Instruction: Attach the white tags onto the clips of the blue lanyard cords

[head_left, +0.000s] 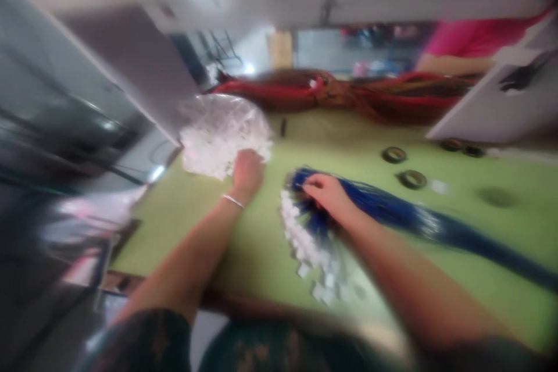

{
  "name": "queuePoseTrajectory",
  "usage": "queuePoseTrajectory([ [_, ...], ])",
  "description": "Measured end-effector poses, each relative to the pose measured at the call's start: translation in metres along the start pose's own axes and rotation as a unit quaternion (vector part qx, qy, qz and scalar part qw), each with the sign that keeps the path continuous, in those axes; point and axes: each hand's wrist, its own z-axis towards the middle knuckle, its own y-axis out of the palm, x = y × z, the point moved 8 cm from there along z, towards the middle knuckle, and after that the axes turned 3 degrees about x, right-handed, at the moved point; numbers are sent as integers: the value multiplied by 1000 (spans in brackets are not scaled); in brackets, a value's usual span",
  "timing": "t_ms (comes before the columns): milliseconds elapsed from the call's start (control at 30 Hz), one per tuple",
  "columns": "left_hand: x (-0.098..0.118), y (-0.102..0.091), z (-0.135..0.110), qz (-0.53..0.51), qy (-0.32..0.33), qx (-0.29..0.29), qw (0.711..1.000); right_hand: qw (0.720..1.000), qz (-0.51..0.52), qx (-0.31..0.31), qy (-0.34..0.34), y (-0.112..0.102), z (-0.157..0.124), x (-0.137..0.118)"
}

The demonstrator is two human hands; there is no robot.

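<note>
My left hand (248, 173) reaches to the near right edge of a clear plastic bag (218, 106) with many small white plastic connectors (209, 148) in it. Its fingers are blurred and partly hidden among the white pieces. My right hand (328, 190) is at the left end of a long bundle of blue wires (392, 207), thumb and forefinger pinched at the wire ends. What it pinches looks like a blue wire, though blur hides the detail. White connectors (300, 238) hang in a curved row on wire ends beside and below this hand.
Two rolls of dark tape (412, 179) lie right of the bundle on the green tabletop (261, 256). Red and brown wire bundles (279, 90) run along the back. White side panels (131, 52) flank the bench. Behind, a person in a pink sleeve (462, 40) is visible.
</note>
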Motion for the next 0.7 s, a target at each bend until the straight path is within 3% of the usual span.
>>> queuePoseTrajectory([
  [100, 3, 0, -2, -34, 18, -8, 999, 999, -30, 16, 4, -2, 1, 3],
  [233, -1, -17, -10, -169, -91, 20, 981, 996, -63, 40, -43, -2, 2, 2],
  [300, 1, -20, -21, -287, -173, 14, 942, 992, -79, 56, -84, -2, 2, 0],
  [367, 16, -15, -35, -425, -229, -25, 875, 988, -88, 67, -103, -2, 2, 0],
  [467, 48, -2, -56, -584, -263, -91, 762, 987, -86, 75, -113, -2, 0, 1],
  [533, 62, 6, -68, -629, -280, -129, 714, 987, -77, 77, -120, -3, -2, 0],
  [600, 69, 14, -76, -638, -287, -162, 696, 986, -72, 76, -126, -3, -4, -1],
  [700, 70, 19, -80, -638, -287, -177, 692, 985, -79, 69, -135, -1, -6, -3],
])
